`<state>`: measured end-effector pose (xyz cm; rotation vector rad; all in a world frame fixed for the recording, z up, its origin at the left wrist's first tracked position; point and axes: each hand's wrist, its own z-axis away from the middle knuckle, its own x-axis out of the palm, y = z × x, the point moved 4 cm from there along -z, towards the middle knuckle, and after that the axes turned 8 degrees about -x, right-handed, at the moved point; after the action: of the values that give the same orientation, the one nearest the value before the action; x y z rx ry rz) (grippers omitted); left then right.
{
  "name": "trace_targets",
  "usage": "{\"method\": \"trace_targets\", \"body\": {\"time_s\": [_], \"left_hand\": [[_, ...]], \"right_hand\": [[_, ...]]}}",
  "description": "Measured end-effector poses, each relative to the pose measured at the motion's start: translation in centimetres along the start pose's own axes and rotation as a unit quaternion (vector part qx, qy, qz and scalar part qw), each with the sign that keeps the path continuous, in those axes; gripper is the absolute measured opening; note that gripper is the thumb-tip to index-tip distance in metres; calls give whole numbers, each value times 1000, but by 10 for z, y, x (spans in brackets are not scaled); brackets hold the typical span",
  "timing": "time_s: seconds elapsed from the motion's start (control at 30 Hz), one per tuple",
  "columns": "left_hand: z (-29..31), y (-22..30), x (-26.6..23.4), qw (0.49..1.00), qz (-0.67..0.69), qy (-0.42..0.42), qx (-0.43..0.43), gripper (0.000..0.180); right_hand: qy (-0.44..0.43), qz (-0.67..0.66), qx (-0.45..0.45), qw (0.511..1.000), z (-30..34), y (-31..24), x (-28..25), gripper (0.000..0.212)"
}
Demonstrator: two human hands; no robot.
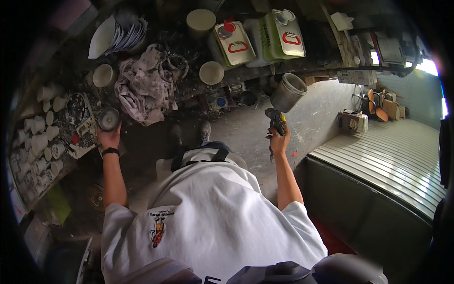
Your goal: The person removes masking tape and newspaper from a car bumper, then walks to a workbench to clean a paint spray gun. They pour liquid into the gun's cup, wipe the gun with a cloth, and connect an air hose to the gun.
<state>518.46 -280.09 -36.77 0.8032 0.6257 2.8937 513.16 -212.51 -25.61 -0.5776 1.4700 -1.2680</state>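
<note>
Out to the right, my right hand is wrapped round the handle of a spray gun. A metal cup sits at the gun's far end, tilted, with its mouth uncovered; what is inside cannot be made out. On the left, my left hand holds a round grey lid by its near edge, and most of its fingers are hidden under it. Beside the lid stands a paint-spattered scale-like device. A crumpled stained rag lies just beyond, at the bench edge.
Several white cups crowd the left bench. Across the far bench stand two metal cans, pale tubs and a stack of paper cones. A ribbed metal surface with a dark side panel lies at right.
</note>
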Motion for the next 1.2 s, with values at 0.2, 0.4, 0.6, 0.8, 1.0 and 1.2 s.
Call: {"method": "trace_targets", "body": {"time_s": [0.2, 0.4, 0.6, 0.8, 1.0, 1.2], "left_hand": [[-20, 1, 9, 992, -115, 41, 32, 51], [-5, -2, 13, 973, -208, 60, 74, 55], [19, 0, 12, 934, -324, 100, 115, 63], [16, -3, -8, 924, -346, 108, 119, 65], [-14, -2, -56, 882, -405, 101, 221, 66], [6, -15, -89, 715, -571, 211, 344, 58]], "right_hand": [[-31, 65, -46, 996, -22, -4, 2, 32], [4, 59, -15, 998, -23, -3, -4, 32], [5, 53, -35, 998, -18, -9, -7, 35], [19, 19, -65, 997, -14, -4, -8, 36], [-52, 230, -74, 969, -16, 17, -27, 31], [-128, 443, -54, 886, -15, 43, -43, 39]]}}
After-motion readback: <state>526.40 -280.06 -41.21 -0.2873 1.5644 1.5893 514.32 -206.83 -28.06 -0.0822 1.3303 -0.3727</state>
